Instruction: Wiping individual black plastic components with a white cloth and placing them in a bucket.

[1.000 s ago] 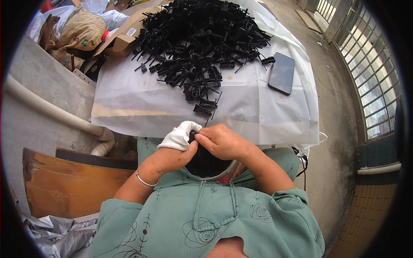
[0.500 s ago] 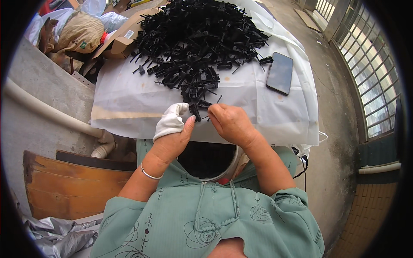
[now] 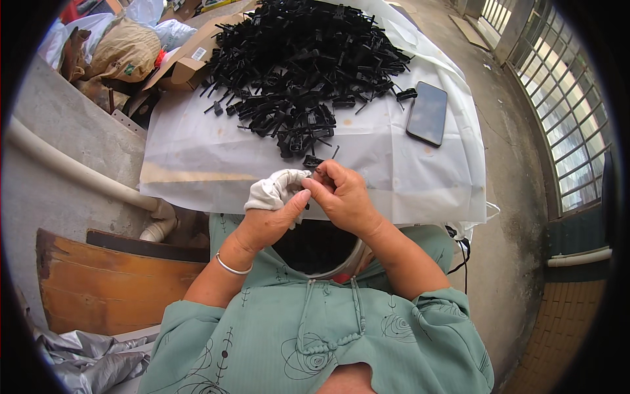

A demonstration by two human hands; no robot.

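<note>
My left hand (image 3: 275,202), in a white glove that leaves the thumb bare, is closed round a small black plastic part (image 3: 308,205), of which only a dark bit shows. Against its fingertips presses my right hand (image 3: 344,198), bare, with thumb and fingers pinched together; what they grip is hidden. Just beyond the fingers, another black plastic part (image 3: 312,161) lies on the white sheet (image 3: 197,157). Farther back is a big heap of similar black parts (image 3: 302,65) with thin stems. Below my hands, between my knees, stands a bucket with a pale rim (image 3: 358,253) and a dark inside.
A phone (image 3: 426,113) lies to the right of the heap. An open cardboard box (image 3: 187,69) and stuffed bags (image 3: 125,49) are at the back left. A pipe (image 3: 72,167) and a wooden board (image 3: 111,282) flank my left side; a barred window (image 3: 564,98) is at the right.
Both hands have come together and nearer to me, above the sheet's front edge. The black part that showed upright in my left hand is now mostly covered by fingers.
</note>
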